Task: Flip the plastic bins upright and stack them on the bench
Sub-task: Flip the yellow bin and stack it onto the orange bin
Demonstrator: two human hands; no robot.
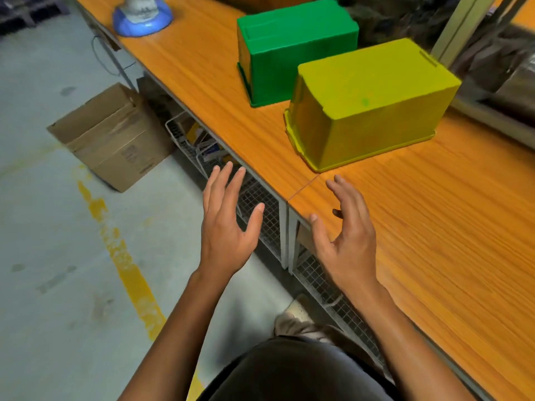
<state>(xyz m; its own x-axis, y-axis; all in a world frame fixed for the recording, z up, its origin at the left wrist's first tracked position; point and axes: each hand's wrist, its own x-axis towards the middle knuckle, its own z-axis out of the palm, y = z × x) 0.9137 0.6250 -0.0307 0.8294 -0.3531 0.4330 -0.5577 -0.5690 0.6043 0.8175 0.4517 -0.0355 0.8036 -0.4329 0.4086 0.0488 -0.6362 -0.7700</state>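
A yellow plastic bin [367, 102] lies upside down on the orange wooden bench [434, 227], its rim flat on the top. Behind it and to the left, a green plastic bin [289, 50] also lies upside down. My left hand [228, 221] hovers with fingers spread over the bench's front edge, short of the yellow bin. My right hand [344, 230] hovers above the bench top with fingers loosely spread, just in front of the yellow bin. Neither hand touches or holds anything.
A blue and white round base [142, 15] stands at the bench's far left end. A cardboard box [115, 137] sits on the concrete floor left of the bench. Wire mesh baskets [260, 209] hang under the bench. A yellow line [121, 250] runs along the floor.
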